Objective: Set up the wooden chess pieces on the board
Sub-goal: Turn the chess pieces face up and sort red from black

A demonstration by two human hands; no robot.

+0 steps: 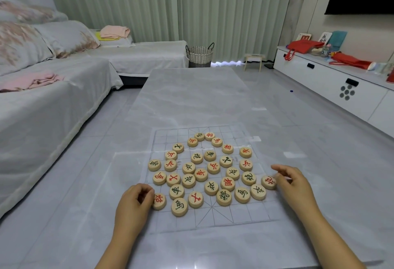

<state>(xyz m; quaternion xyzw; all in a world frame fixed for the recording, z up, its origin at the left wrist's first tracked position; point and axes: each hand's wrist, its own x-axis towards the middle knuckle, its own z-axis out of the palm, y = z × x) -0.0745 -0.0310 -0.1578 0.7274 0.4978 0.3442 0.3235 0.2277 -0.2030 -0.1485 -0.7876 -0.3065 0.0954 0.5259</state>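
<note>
Fingers of our left hand curl onto the red-marked piece at the board's near-left edge; our right hand's fingertips touch another red-marked disc.

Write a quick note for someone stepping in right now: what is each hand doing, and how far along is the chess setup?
Left hand: fingers on a red-marked piece at the board's near-left edge.
Right hand: fingertips touching a red-marked piece at the right edge.
Board: a clear gridded sheet on the table.
Done: nothing placed in order; the wooden pieces lie mixed, red and dark, mid-board.
Left: sort and line up both sides.
</note>
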